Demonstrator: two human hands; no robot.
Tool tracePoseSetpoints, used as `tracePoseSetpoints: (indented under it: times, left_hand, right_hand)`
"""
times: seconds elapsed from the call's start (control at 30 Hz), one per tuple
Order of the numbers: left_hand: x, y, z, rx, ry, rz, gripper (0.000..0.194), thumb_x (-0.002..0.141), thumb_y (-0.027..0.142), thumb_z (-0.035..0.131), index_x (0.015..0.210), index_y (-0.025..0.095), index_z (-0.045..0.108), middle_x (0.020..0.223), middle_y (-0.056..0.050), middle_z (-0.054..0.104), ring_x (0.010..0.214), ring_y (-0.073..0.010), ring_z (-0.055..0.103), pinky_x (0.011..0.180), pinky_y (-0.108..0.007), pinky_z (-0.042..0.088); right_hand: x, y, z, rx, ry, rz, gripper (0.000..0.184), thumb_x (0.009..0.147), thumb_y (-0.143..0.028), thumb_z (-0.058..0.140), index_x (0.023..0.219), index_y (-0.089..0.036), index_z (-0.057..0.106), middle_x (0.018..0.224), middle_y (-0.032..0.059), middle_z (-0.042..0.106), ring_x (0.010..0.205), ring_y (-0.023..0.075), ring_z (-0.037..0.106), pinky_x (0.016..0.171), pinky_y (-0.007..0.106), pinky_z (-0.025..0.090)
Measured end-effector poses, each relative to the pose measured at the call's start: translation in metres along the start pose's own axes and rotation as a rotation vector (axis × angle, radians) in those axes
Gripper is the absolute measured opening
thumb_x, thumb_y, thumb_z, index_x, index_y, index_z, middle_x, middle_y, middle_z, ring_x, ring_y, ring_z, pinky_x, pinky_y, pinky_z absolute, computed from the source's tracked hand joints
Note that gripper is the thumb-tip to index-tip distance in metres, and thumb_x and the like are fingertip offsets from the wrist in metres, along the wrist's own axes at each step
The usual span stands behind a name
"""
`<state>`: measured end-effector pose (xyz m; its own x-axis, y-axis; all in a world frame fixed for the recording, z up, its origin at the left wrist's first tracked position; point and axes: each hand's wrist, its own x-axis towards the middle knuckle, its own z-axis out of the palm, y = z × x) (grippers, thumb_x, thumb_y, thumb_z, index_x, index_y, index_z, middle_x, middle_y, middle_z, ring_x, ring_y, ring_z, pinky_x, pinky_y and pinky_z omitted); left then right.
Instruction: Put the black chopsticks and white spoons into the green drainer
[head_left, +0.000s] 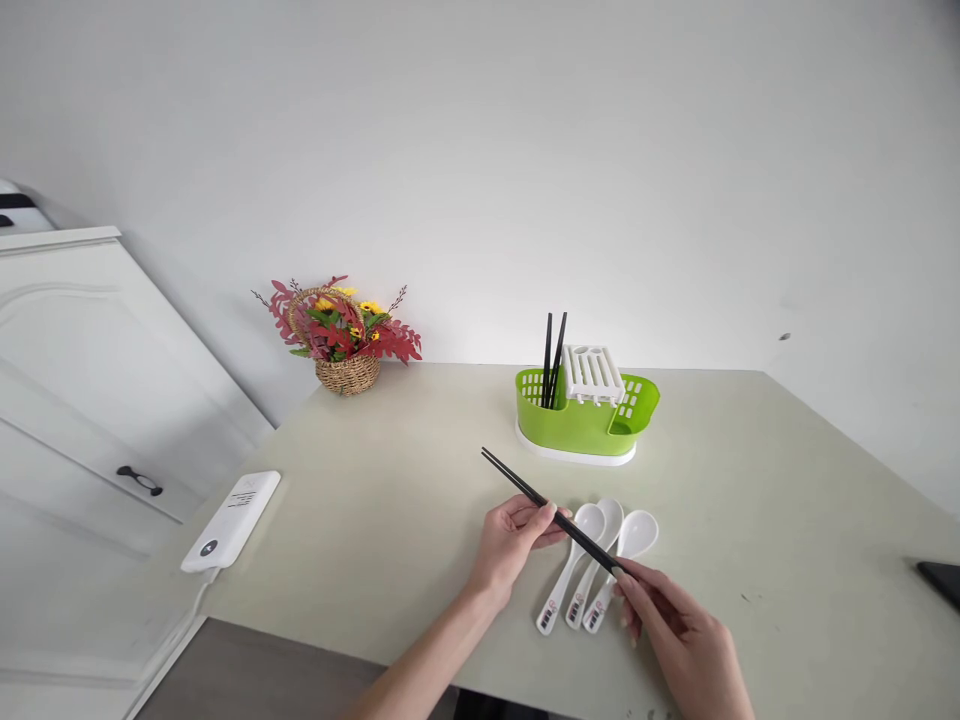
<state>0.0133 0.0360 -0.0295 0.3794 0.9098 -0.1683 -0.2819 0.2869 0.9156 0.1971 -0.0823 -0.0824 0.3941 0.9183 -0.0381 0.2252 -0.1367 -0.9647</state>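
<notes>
Pale tabletop (405, 480): I've left hand (512, 545) and right hand (681, 628) both pinching black chopsticks (588, 543) over white spoons (588, 583), so keep sticks aligned, grip light.

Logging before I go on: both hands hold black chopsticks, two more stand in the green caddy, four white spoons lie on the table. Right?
No: the head view shows three spoons, not four, on the table. Chopsticks and caddy are as you say.
</notes>
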Motion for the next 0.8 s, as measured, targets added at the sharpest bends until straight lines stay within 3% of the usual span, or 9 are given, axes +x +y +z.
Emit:
tracePoseSetpoints:
  times: [0.27,0.8]
  left_hand:
    - [0.0023,-0.0041,-0.0007,-0.072,0.086,-0.005,0.051,0.075,0.05,0.09,0.106,0.011,0.079,0.105,-0.016,0.081,0.102,-0.0297,0.078,0.099,-0.043,0.061]
    - [0.0041,-0.0067,-0.0059,-0.068,0.052,-0.003,0.044,0.079,0.05,0.088,0.099,0.012,0.08,0.105,-0.015,0.081,0.102,-0.028,0.077,0.098,-0.041,0.061]
  right_hand:
    - [-0.0005,0.0,0.0003,-0.041,0.036,-0.003,0.052,0.088,-0.066,0.065,0.11,-0.022,0.078,0.065,0.0004,0.066,0.062,0.0158,0.061,0.065,0.021,0.053]
    - [-0.0004,-0.0061,0.0,0.039,0.002,0.036,0.051,0.085,-0.067,0.067,0.104,-0.02,0.077,0.062,0.0003,0.064,0.059,0.0163,0.061,0.061,0.022,0.052]
